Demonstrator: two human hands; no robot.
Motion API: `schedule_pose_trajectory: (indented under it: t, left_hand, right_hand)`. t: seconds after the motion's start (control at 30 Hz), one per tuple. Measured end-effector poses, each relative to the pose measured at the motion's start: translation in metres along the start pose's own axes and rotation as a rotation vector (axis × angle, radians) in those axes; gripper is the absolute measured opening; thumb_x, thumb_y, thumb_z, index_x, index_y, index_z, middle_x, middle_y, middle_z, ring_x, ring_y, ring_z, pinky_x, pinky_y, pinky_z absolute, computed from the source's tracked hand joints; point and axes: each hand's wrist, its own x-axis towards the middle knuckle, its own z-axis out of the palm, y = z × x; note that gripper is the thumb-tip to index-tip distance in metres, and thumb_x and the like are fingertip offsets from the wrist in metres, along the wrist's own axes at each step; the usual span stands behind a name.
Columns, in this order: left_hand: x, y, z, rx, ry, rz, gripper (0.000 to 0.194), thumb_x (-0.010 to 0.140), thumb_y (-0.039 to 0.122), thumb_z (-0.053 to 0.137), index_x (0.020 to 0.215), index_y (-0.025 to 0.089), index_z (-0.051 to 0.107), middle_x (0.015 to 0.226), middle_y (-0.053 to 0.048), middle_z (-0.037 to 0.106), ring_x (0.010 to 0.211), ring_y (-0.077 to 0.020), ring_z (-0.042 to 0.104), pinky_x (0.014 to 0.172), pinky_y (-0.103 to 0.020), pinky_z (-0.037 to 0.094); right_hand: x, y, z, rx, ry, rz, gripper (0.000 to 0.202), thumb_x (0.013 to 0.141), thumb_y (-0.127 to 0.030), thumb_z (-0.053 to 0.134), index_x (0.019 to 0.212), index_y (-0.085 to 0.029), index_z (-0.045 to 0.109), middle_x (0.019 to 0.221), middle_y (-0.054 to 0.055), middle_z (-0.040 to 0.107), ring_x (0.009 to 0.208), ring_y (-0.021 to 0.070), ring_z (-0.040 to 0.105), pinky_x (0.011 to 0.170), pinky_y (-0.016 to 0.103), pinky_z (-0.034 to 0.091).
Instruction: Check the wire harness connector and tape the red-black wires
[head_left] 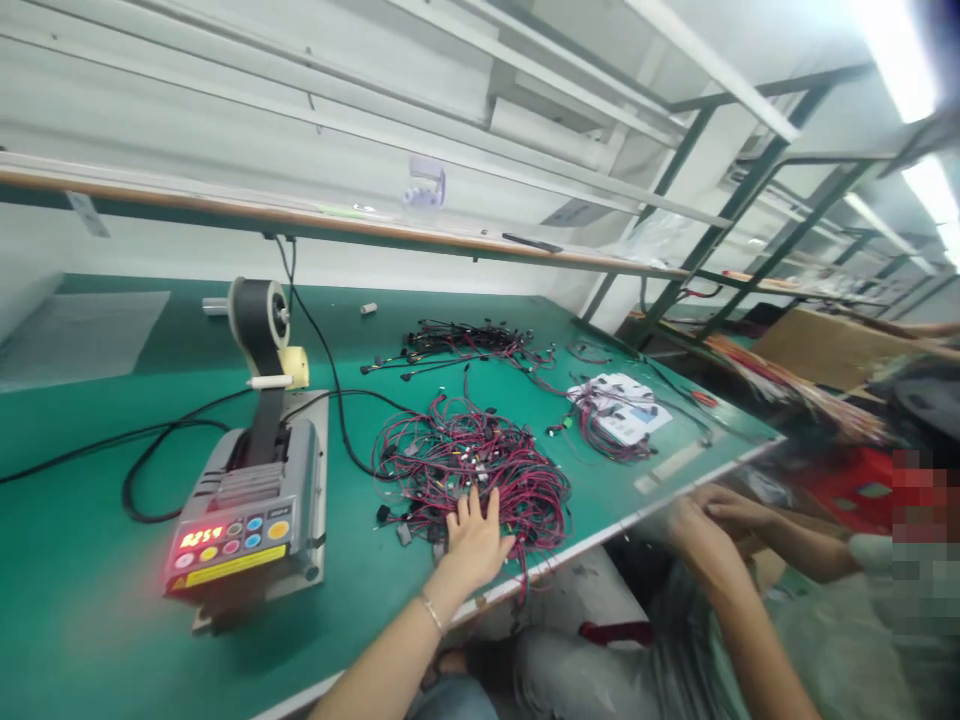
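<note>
Tape dispenser (247, 500) placed at nine o'clock on green table (90, 600); black wire bundle (465, 345) at twelve; white cards (626, 405) at two.

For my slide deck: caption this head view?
Left hand rests on red-black wire harnesses beside a tape dispenser.

On the green felt-covered surface (90, 500), the grey tape dispenser machine (247, 510) sits at the left near the front edge. To its right lies the tangled heap of red and black wires (480, 455), with the left hand (474, 540) resting on its near side. Behind the heap lies a smaller bundle of black wires (465, 345); further right, white printed cards (622, 405).
</note>
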Motion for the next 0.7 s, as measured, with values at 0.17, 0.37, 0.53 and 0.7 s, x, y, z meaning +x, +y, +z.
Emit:
schedule_pose_trajectory:
  t: [0.17,0.37,0.53,0.7]
  left_hand:
    - [-0.013,-0.017,-0.013,0.048,-0.036,0.063,0.060,0.079,0.036,0.039,0.134,0.018,0.028,0.137,-0.019,0.034,0.121,-0.0365,0.031,0.090,-0.052,0.031]
    - [-0.004,-0.055,-0.066,0.203,-0.154,0.007,0.060,0.068,0.035,0.053,0.127,0.028,0.042,0.131,-0.013,0.045,0.117,-0.0393,0.037,0.088,-0.060,0.028]
    - [0.052,0.017,-0.113,-0.058,-0.025,0.214,0.032,0.080,0.034,0.042,0.106,0.022,0.059,0.115,-0.010,0.058,0.110,-0.0285,0.048,0.093,-0.046,0.032]
    - [0.056,0.113,-0.055,-0.229,-0.036,0.298,0.027,0.082,0.035,0.048,0.103,0.021,0.057,0.110,-0.006,0.058,0.106,-0.0219,0.050,0.089,-0.042,0.040]
  right_hand:
    - [-0.104,-0.011,0.093,0.003,0.082,-0.156,0.045,0.077,-0.049,0.043,0.115,-0.027,0.051,0.112,0.008,0.056,0.105,0.0226,0.051,0.087,0.040,0.046]
    - [-0.094,-0.014,0.175,-0.059,0.379,-0.222,0.035,0.083,-0.030,0.033,0.107,-0.016,0.054,0.107,0.013,0.053,0.106,0.0215,0.047,0.095,0.042,0.037]
    - [-0.028,0.001,0.139,-0.124,0.537,-0.129,0.041,0.082,-0.036,0.033,0.109,-0.011,0.052,0.108,0.020,0.053,0.107,0.0302,0.045,0.085,0.052,0.038]
    - [0.008,0.055,0.005,-0.110,0.423,-0.285,0.043,0.086,-0.026,0.017,0.098,-0.020,0.058,0.111,0.015,0.056,0.118,0.0252,0.042,0.096,0.050,0.034]
